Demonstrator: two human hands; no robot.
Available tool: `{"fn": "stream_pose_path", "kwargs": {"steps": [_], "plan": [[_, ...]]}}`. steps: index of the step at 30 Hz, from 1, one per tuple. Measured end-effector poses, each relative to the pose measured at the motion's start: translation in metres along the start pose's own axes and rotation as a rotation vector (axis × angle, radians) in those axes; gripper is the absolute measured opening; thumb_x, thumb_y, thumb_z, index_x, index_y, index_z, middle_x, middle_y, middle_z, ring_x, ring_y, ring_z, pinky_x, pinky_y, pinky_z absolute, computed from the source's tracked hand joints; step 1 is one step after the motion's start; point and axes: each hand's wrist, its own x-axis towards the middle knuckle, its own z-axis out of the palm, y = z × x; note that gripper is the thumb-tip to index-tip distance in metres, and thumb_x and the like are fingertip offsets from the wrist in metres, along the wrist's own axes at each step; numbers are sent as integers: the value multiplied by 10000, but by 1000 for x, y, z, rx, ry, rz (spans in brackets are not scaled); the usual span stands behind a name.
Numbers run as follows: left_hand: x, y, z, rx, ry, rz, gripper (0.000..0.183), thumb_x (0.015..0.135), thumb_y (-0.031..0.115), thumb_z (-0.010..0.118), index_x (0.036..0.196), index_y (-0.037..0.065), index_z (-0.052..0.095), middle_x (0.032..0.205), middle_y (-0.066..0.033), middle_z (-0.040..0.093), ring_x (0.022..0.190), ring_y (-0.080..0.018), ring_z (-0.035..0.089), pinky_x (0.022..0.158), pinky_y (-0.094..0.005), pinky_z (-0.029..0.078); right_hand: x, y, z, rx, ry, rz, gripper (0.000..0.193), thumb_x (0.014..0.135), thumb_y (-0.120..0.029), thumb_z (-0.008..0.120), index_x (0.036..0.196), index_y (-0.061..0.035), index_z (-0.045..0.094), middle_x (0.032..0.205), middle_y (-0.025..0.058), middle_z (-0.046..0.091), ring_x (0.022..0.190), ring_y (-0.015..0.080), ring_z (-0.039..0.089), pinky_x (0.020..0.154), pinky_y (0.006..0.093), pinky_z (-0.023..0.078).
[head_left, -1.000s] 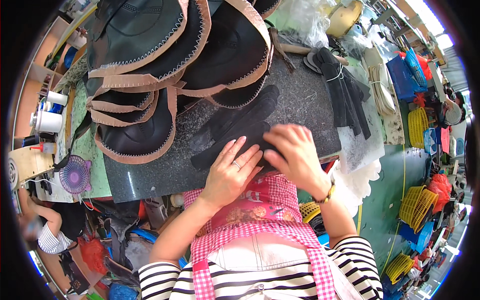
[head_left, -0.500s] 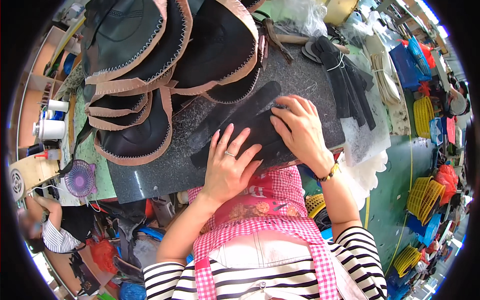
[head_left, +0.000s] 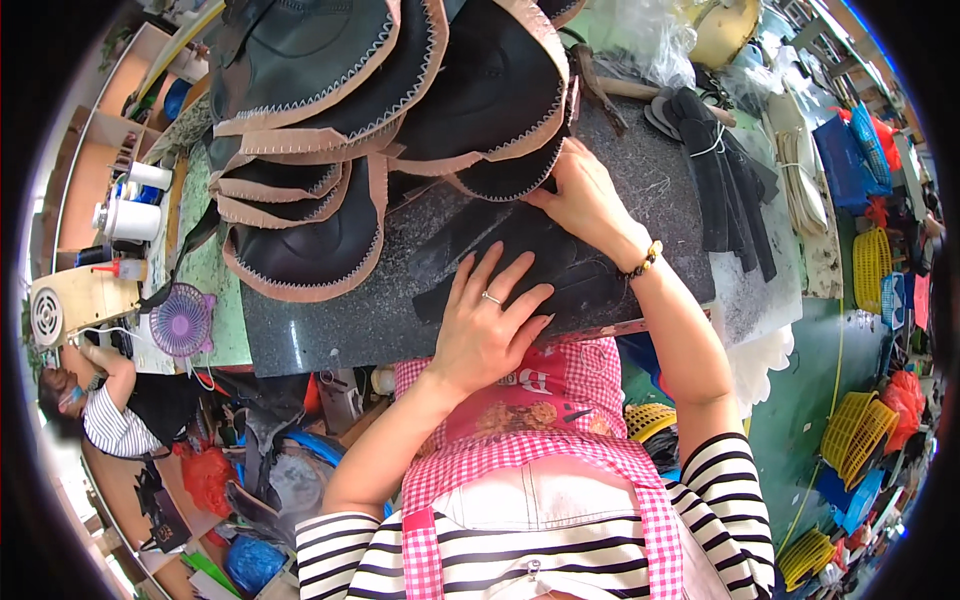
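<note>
My left hand [head_left: 490, 325] lies with spread fingers on a black leather piece [head_left: 575, 275] on the dark speckled stone slab [head_left: 320, 335]. It wears a ring. My right hand [head_left: 590, 195] reaches beyond that piece, to the edge of the stacked black shoe uppers [head_left: 475, 85]. Its thumb and fingers curl together there around something dark that I cannot make out. These uppers have pinkish-tan borders with zigzag stitching. Beside the leather piece, a dark strip [head_left: 450, 235] lies slantwise on the slab, its far end hidden near my right hand.
A tied bundle of black strips [head_left: 715, 170] lies right of the slab, by a pale bundle [head_left: 795, 170]. A wooden-handled tool [head_left: 605, 95] rests at the back. A purple fan [head_left: 182, 320] stands left. Another person [head_left: 120, 405] sits at the far left. Yellow baskets [head_left: 860, 435] stand right.
My right hand has moved off the leather piece, away from me to the uppers' edge. My left hand stays on the leather piece. The whole view has shifted slightly.
</note>
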Motion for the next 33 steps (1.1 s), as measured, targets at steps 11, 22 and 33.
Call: {"fn": "stream_pose_path", "kwargs": {"steps": [11,22,33], "plan": [[-4,0,11,-46,93,-38,520,866,308,705,1322,141,518,1459,-160,429,1372,-408,373,1117,-564,299,-107,-71,-65,-379,439,-52,90,779,-63,636,858,-73,594,692,66,543,620,238,588,566,367,482],[-6,-11,-7,266,83,-94,445,900,255,699,1295,88,582,1358,-81,565,1353,-320,455,1141,-631,207,-77,18,-90,-203,461,279,156,842,-201,648,924,-88,716,900,114,683,859,324,677,761,428,556],[142,67,63,0,-178,439,597,848,265,713,1382,99,504,1496,-116,430,1412,-341,354,1126,-546,299,-89,138,-171,-341,251,549,333,709,-251,838,889,-36,659,964,136,616,962,322,619,826,412,491]]}}
